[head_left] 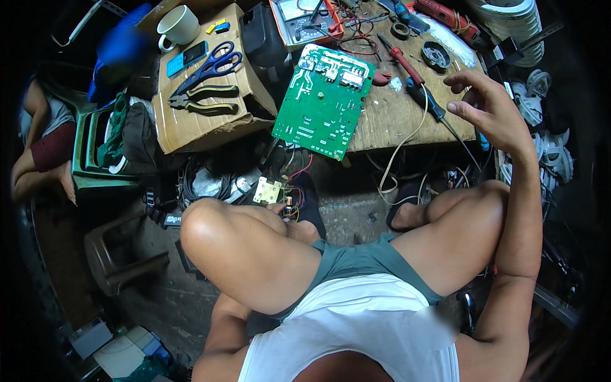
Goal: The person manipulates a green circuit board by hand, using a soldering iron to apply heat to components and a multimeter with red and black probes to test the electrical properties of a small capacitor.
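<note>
My right hand (487,109) hangs over the right end of the wooden table, fingers apart and slightly curled, holding nothing. Nearest to it are a screwdriver (428,102) with a blue and black handle and a soldering iron (406,66) with a red handle and pale cord. A green circuit board (320,105) lies tilted at the table's front edge, partly overhanging it. My left arm goes down behind my left leg; only what look like fingertips of my left hand (276,207) show, beside a small pale board (267,191) with coloured wires. Its grip is hidden.
On a cardboard box (254,137) at the left lie pliers (205,100), scissors (213,65), a blue phone (187,59) and a white mug (178,28). A multimeter (304,24) stands behind the board. A brown stool (124,248) is left; another person (48,134) sits far left.
</note>
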Demonstrator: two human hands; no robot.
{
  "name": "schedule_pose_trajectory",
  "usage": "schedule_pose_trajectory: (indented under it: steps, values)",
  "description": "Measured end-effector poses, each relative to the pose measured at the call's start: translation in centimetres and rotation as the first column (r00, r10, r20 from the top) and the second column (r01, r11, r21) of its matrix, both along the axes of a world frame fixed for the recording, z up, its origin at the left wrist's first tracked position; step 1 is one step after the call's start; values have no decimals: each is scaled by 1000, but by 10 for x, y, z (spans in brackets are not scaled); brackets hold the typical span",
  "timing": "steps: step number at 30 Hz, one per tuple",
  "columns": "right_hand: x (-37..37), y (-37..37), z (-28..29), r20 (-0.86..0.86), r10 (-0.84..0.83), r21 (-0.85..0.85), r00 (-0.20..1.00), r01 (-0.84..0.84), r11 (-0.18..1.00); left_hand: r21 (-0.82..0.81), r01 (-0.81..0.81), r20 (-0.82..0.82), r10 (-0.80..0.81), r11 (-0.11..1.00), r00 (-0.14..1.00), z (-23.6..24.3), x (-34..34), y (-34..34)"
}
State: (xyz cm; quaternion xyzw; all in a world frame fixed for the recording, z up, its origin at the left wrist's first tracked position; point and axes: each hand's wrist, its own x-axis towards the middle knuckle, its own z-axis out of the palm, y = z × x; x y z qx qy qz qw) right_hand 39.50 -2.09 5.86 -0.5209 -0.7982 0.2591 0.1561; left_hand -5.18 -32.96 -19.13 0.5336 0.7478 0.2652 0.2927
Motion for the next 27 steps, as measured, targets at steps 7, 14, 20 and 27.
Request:
schedule_pose_trajectory:
  steps: [7, 14, 20, 27]
  values:
    - [-5, -1, -7, -5, 28, 30, 1000, -28, 999, 1, -25, -20, 25, 1000, 999, -8, 11, -14]
    - [1, -4, -1, -21, -1, 33, 1000, 1, 999, -13, -16, -8, 15, 1000, 1000, -10, 14, -21]
    - [-5, -6, 5, 21, -7, 20, 1000, 7, 1000, -13, -42, 23, 43, 999, 999, -16, 17, -14]
    - [-5, -4, 3, 35, 0, 19, 999, -1, 1000, -28, -262, 185, 262, 965, 947, -46, -23, 34]
